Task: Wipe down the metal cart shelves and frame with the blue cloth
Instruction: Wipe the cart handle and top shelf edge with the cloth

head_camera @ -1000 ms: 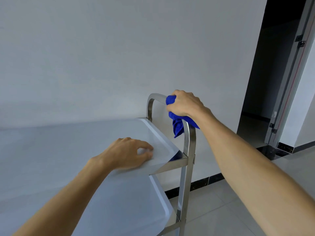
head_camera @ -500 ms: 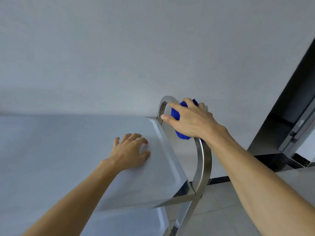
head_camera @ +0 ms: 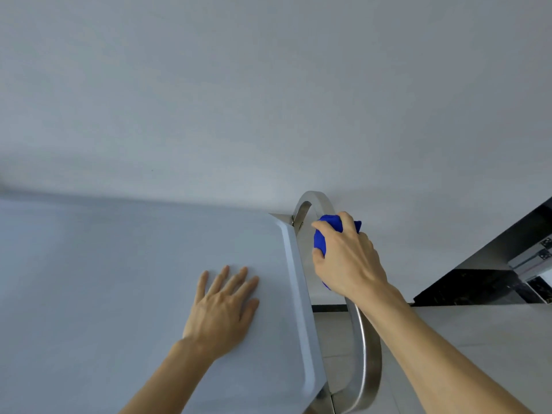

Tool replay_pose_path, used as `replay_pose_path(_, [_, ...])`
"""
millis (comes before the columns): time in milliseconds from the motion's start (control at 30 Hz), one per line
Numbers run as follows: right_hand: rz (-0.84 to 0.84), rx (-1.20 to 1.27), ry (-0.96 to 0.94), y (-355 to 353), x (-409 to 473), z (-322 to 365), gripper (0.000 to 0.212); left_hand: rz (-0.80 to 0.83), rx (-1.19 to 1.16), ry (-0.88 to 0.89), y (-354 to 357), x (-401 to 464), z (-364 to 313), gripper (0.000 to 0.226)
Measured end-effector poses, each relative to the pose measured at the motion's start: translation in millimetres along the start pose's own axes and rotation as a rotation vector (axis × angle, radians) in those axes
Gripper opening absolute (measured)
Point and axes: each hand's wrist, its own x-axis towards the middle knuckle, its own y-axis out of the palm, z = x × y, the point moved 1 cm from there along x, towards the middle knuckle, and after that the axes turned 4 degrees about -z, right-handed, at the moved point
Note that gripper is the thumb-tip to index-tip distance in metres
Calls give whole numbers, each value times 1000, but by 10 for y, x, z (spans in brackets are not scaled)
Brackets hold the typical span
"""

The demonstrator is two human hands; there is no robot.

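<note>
The metal cart's top shelf (head_camera: 119, 279) fills the lower left, with its raised rim running down the right side. A curved steel handle bar (head_camera: 369, 363) arches along the cart's right end. My right hand (head_camera: 346, 258) grips the bunched blue cloth (head_camera: 321, 240) around the upper part of that handle. My left hand (head_camera: 224, 309) lies flat on the shelf near its right rim, fingers straight and spread.
A plain white wall (head_camera: 268, 100) stands directly behind the cart. A dark doorway with a metal door frame (head_camera: 531, 258) is at the right. Pale floor tiles (head_camera: 478, 339) and a black skirting strip show beyond the handle.
The view has tilted over the cart. My right hand slid the cloth along the handle toward its far curved end. My left hand moved from the shelf's front edge and flattened on top.
</note>
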Motion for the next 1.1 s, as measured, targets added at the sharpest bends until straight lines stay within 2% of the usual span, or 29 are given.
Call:
replay_pose_path(433, [50,69,65,115,797,54,25,-124,20,56,-1,-49,-36,53])
replay_pose_path(700, [143,43,133,212,1330,91,29,-299,5,87,168,-15,9,48])
replay_pose_path(900, [6,92,31,94,762,62,38,-304,19,93,183,-21,10,48])
replay_pose_path(1000, [-24,6,-30,36,236,37,53,-321,13,96,193,-23,21,49])
replay_pose_path(1100, [-45,-12,-31,51,83,12,53,-341,27,98,208,-25,22,46])
